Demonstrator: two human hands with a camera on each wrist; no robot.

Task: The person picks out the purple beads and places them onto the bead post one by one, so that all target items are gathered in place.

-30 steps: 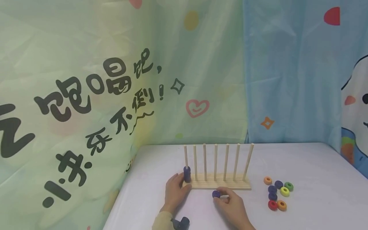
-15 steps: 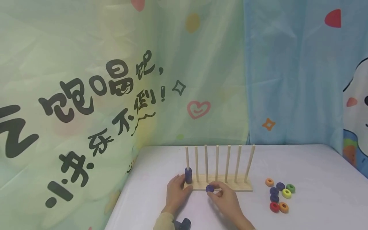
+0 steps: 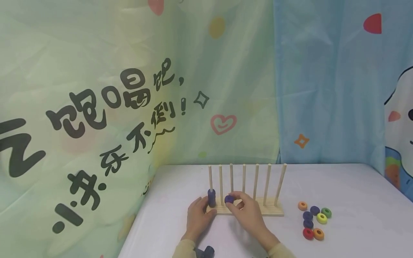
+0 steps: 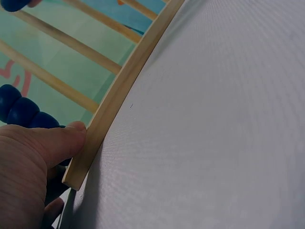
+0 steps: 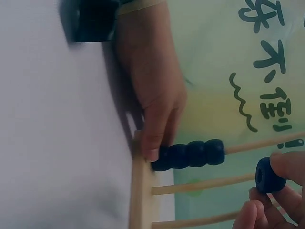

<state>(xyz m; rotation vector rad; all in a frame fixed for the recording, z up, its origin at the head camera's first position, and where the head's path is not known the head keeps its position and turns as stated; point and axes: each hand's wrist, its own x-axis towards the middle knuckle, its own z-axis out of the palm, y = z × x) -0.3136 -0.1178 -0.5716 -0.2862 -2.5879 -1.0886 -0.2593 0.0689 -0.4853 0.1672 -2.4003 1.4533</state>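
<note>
A wooden peg rack [image 3: 271,211] with a row of upright pegs stands on the table. Its leftmost peg carries a stack of several dark blue beads [image 3: 211,198]. My left hand [image 3: 198,219] grips the left end of the base, the thumb on the front edge in the left wrist view and the other fingers partly hidden behind. Between thumb and fingertips, my right hand [image 3: 250,216] pinches a single dark blue bead [image 5: 270,176], its hole visible in the right wrist view. This bead is held up in front of the pegs, right of the stacked peg.
Loose beads lie right of the rack: a red bead [image 3: 308,234], a yellow bead [image 3: 321,218], a green bead [image 3: 326,212], two orange ones and several dark blue ones. A printed curtain [image 3: 226,89] hangs behind the white table [image 3: 348,200].
My right hand has moved left and upward with the blue bead, from in front of the base to beside the left pegs. My left hand keeps its grip on the rack's end.
</note>
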